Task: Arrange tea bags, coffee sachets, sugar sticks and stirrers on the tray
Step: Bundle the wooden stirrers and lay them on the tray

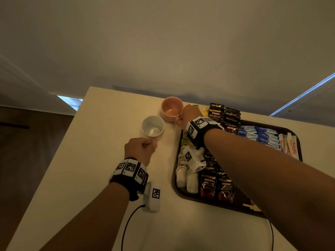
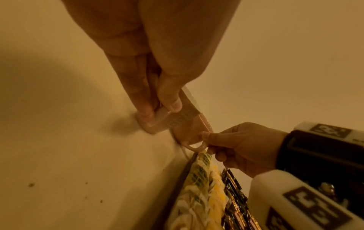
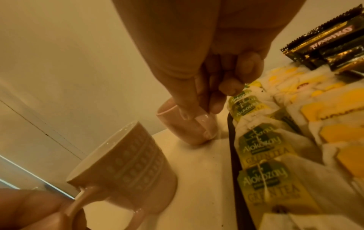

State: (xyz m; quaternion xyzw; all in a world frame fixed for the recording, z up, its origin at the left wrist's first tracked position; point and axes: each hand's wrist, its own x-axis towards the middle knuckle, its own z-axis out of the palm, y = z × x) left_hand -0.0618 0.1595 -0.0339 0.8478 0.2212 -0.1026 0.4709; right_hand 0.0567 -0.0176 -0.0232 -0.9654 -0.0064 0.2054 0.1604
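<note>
Each hand pinches a handle: left hand [image 1: 140,148] the white mug [image 1: 153,126], right hand [image 1: 189,114] the pink mug [image 1: 171,109] (both apparently empty). Set them squarely beside the tray [image 1: 176,185], upright on the worktop [image 1: 108,127].

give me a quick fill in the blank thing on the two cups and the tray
1. The right hand pinches the handle of the ____ cup.
2. The left hand holds the white cup by its ____.
3. Both cups stand on the table, to the ____ of the tray.
4. The blue sachets lie ____ the tray.

Missing words: pink; handle; left; on
</note>
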